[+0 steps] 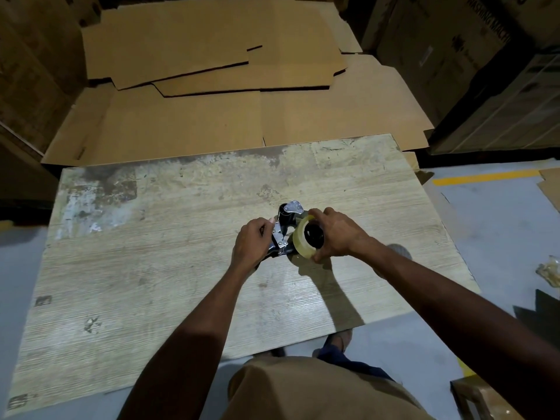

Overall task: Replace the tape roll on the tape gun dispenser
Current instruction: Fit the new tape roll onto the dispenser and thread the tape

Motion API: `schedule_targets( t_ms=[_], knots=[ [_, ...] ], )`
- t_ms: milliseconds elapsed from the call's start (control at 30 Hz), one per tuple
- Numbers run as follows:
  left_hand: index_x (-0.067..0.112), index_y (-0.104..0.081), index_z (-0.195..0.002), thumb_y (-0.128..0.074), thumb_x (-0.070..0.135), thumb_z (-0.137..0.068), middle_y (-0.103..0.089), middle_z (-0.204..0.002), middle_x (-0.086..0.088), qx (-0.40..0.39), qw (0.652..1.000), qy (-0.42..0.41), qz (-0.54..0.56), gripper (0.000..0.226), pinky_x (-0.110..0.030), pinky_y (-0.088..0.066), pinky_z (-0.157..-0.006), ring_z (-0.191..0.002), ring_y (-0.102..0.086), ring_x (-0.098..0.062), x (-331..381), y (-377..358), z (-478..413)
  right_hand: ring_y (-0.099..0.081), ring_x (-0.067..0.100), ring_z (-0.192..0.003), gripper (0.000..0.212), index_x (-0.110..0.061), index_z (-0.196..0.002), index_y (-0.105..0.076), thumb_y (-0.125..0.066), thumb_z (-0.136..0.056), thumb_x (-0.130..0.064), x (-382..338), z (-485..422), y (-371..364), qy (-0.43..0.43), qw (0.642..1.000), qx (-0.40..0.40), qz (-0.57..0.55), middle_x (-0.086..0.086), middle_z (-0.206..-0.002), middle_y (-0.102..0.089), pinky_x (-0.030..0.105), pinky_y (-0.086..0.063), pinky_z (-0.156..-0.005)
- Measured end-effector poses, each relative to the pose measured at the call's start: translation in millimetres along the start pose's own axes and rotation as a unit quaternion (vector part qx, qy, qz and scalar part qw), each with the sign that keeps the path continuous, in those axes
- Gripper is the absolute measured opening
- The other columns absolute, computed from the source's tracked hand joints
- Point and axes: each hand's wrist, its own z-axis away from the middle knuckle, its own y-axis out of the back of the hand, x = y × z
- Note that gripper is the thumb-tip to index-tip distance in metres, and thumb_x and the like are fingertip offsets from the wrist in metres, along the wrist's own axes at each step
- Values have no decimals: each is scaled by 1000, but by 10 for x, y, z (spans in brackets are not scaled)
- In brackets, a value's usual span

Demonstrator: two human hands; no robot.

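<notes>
A black and silver tape gun dispenser lies on a worn wooden board, right of its middle. My left hand grips the dispenser's metal front and handle from the left. A clear yellowish tape roll sits around the dispenser's black hub. My right hand wraps over the roll from the right, fingers on its rim. The dispenser's handle is hidden under my left hand.
Flattened cardboard sheets lie stacked beyond the board's far edge. Tall cartons stand at the right and left. Grey floor with a yellow line lies to the right. A crumpled clear wrapper rests at the right edge.
</notes>
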Motion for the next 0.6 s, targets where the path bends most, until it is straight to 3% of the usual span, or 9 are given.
schedule_targets(
  t_ms=[200, 433, 600],
  knots=[
    [27, -41, -65, -51, 34, -108, -45, -65, 6, 3, 999, -5, -45, 45, -32, -27, -56, -59, -44, -8, 22, -26, -11, -58, 35, -112, 120, -30, -156, -29, -92, -58, -56, -47, -60, -5, -5, 1000, -1, 28, 17, -129, -53, 39, -54, -88],
    [28, -57, -73, -52, 45, -103, -59, -70, 6, -3, 1000, 22, -3, 35, -34, -39, -57, -64, -55, -11, 26, 3, -4, -53, 30, -119, 116, -28, -155, -35, -96, -57, -41, -84, -126, 36, 29, 998, -32, 46, 12, -132, -55, 37, -49, -90],
    [21, -61, -73, -47, 63, -97, -61, -65, 2, 14, 999, 51, 7, 50, -33, -40, -54, -62, -59, -18, 28, 2, 36, -59, 26, -117, 121, -16, -149, -37, -101, -48, -32, 42, -102, -7, -8, 998, -16, -56, 8, -133, -60, 33, -54, -90]
  ],
)
